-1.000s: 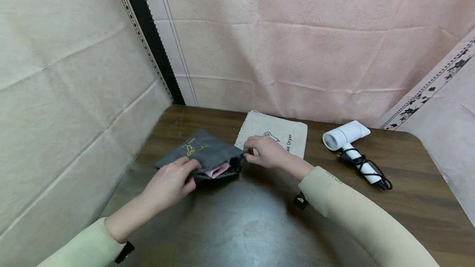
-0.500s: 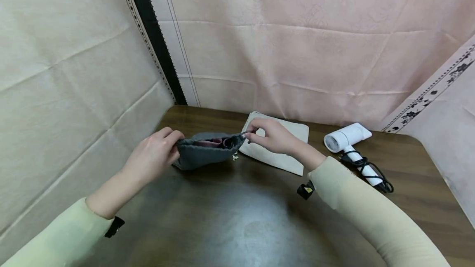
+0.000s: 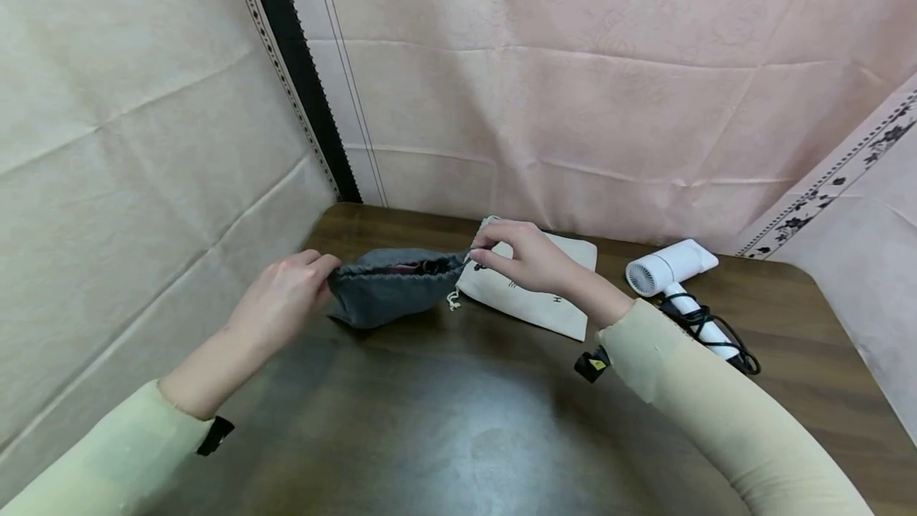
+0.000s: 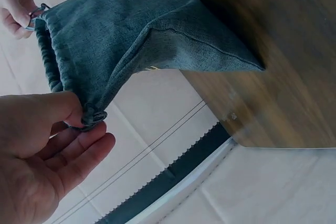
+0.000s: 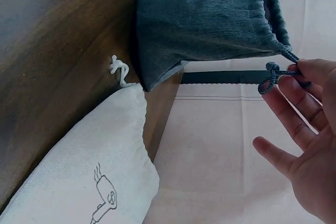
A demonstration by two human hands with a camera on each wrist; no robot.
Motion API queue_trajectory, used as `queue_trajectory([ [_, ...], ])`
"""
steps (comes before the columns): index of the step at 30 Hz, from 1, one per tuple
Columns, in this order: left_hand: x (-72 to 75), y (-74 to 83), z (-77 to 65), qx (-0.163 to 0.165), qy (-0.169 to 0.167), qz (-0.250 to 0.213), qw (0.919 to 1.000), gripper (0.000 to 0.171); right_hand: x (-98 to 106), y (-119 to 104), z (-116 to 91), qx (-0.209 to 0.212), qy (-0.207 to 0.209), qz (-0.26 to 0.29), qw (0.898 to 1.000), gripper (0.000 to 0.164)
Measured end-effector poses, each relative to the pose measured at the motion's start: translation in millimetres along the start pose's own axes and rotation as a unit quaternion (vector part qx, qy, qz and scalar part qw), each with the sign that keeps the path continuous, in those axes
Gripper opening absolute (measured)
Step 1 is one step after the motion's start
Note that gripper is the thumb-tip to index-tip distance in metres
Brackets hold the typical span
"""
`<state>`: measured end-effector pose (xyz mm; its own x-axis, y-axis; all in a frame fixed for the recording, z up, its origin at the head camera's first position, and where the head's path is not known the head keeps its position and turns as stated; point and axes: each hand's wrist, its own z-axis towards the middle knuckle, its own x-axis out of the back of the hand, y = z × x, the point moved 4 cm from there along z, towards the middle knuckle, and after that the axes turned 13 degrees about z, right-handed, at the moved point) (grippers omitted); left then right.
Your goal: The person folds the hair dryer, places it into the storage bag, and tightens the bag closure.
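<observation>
A dark grey-blue drawstring pouch [image 3: 390, 293] is held up by its gathered mouth over the table's far left part. Something pinkish [image 3: 408, 268] shows inside the narrow opening. My left hand [image 3: 282, 297] pinches the left corner of the mouth, where a small cord knot [image 4: 94, 115] sticks out by the thumb. At the opposite corner my right hand [image 3: 526, 261] pinches the knotted drawstring [image 5: 287, 55] between thumb and fingers. A looped cord end [image 5: 268, 84] hangs from that grip. The pouch's lower corner reaches down close to the tabletop in the left wrist view.
Behind my right hand lies a flat cream cloth bag [image 3: 530, 305] with a hair dryer drawing and a white cord [image 3: 453, 299]. A white hair dryer [image 3: 673, 269] rests farther right, its black cable [image 3: 705, 317] wound round the handle. Curtains [image 3: 573, 102] border the wooden table [image 3: 430, 420].
The pouch has turned from lying printed side up to hanging mouth up. Its opening has narrowed. My left hand has moved left to the mouth's corner; my right hand now holds the drawstring.
</observation>
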<state>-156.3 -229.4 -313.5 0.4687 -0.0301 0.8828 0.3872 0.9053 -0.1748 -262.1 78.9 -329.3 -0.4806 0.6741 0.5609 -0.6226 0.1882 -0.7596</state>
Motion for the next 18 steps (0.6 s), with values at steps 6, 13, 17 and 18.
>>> queue_trajectory([
  [6,5.5,6.4,-4.2,-0.033,-0.009,0.081,0.9961,0.020,4,3,1,0.002,0.004,-0.003,1.000,0.007],
  [13,12.2,-1.5,-6.6,-0.027,0.020,0.055,0.9979,0.021,8,10,0,-0.031,-0.003,-0.021,0.999,0.007],
  [17,16.0,-10.3,-8.0,-0.040,0.067,0.067,0.9947,0.024,16,9,-5,-0.020,0.004,-0.039,0.999,0.009],
  [18,16.0,-12.8,-8.6,-0.044,0.074,0.071,0.9937,0.024,19,8,-7,-0.014,0.007,-0.044,0.999,0.009],
])
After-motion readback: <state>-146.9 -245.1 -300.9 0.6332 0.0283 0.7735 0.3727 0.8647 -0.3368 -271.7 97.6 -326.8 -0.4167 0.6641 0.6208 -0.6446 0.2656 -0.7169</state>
